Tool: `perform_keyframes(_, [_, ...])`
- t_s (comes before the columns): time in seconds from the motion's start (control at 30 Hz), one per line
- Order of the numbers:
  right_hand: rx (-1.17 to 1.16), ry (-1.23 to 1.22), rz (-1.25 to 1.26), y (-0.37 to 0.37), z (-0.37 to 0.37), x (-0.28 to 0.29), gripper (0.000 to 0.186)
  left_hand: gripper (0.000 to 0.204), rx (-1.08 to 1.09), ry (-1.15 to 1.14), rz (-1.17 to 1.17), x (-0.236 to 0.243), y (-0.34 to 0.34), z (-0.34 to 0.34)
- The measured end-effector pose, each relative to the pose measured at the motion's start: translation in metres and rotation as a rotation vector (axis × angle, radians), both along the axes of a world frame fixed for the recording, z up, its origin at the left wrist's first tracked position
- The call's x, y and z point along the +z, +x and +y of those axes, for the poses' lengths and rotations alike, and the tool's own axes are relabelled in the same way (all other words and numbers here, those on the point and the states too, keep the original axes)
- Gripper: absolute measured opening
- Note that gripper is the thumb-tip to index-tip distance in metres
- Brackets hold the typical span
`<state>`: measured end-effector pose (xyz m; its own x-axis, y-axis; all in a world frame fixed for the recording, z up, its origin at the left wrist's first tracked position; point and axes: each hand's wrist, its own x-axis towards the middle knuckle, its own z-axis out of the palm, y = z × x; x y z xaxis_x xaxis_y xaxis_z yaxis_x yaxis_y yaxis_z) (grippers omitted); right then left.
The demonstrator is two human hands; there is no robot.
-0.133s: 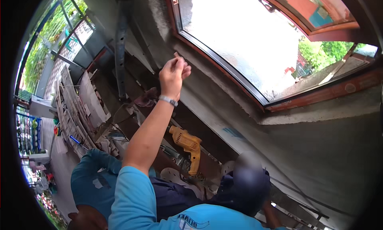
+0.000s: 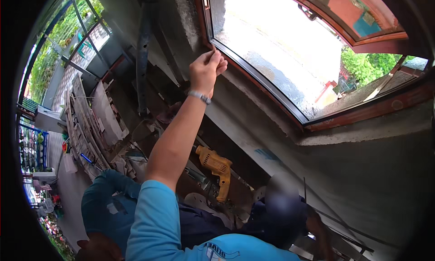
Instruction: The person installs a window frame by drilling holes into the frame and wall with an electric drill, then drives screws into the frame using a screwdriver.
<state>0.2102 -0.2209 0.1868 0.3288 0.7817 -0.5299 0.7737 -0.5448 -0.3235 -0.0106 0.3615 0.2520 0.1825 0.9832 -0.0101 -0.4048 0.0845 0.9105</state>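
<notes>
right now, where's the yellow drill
In the head view, the yellow drill is just below centre, right of the raised left forearm and left of the blue mark.

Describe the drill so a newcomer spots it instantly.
Find the bright window, then look down-left from its bottom corner. Right of the raised forearm is the drill, grip pointing down the picture; its yellow-orange casing sets it apart from its dull neighbours.

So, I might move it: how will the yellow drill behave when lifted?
The yellow drill probably feels heavy, given its bulky vented body. Held by its slimmer handle, it may tip nose-down; its angled shape should limit rolling.
</notes>
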Motion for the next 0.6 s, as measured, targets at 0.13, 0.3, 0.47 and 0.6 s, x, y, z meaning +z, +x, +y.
perform_keyframes(0.13, [-0.275, 0.016, 0.441, -0.016, 0.104, 0.102, 0.052, 0.011, -0.013, -0.121, -0.113, 0.008, 0.033, 0.052])
perform_keyframes(0.3, [-0.113, 0.083, 0.443, -0.041, 0.196, 0.173, 0.057, 0.011, 0.130, -0.262, -0.288, 0.003, 0.048, 0.077])
perform_keyframes(0.47, [-0.035, 0.634, 0.369, -0.068, 0.287, 0.193, 0.066, 0.014, 0.137, -0.342, -0.274, 0.005, 0.048, 0.078])
perform_keyframes(0.6, [0.138, 0.804, 0.212, -0.065, 0.373, 0.194, 0.061, 0.016, 0.085, -0.318, -0.309, 0.010, 0.046, 0.077])
